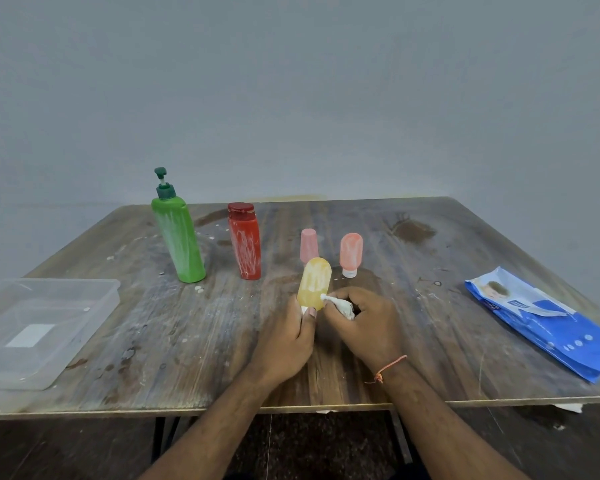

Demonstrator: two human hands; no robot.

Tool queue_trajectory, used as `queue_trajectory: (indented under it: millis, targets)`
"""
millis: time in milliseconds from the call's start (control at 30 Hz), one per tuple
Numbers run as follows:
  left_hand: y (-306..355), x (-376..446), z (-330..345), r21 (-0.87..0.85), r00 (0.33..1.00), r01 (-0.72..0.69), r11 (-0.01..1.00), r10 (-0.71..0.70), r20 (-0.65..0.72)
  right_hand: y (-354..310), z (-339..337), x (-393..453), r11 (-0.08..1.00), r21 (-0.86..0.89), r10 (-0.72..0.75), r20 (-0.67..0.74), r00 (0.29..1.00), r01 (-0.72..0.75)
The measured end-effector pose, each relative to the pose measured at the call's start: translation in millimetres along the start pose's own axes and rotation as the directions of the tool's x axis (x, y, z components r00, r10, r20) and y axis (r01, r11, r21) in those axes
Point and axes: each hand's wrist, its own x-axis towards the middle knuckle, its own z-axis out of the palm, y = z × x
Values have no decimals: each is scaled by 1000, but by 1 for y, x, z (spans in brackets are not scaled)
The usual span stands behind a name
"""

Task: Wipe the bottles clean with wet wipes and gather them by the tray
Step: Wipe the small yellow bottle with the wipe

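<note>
- The left hand grips the yellow bottle at mid-table; the right hand clutches a wipe against it.
- Green, red and two pink bottles look smeared, none beside the tray.
- Judged barely begun.

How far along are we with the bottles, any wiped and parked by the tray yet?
Nothing looks done: no bottle stands by the tray. In hand: the left hand holds the yellow bottle while the right hand presses a wipe against it. Left: the green pump bottle, red bottle and orange bottle show white smears; the pink bottle is partly hidden. Then gather all five.
</note>
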Motion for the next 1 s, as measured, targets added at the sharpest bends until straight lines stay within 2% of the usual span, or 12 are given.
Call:
queue_trajectory:
  millis: [100,233,433,567,733,900,1000]
  targets:
    - [1,-1,1,73,1000,-23,997,22,15,3,1,2,998,6,58,-40,998,-58]
    - [0,-1,2,104,999,-44,994,46,-23,-1,-1,0,999,18,-40,38,998,40]
    - [2,-2,4,210,998,-41,977,50,-33,2,2,3,999,-11,43,-34,998,-43]
    - [2,-2,4,204,998,-45,978,54,-39,-3,-1,1,999,2,-45,42,998,45]
    - [3,-2,5,247,997,-54,968,66,-41,0,2,2,999,-41,6,-23,1000,-7]
    - [3,-2,4,227,998,-47,973,54,-25,-2,-1,-1,998,-17,-52,46,998,53]
    - [4,-3,5,263,998,-51,963,61,-29,-3,0,0,999,-44,-13,1,1000,13]
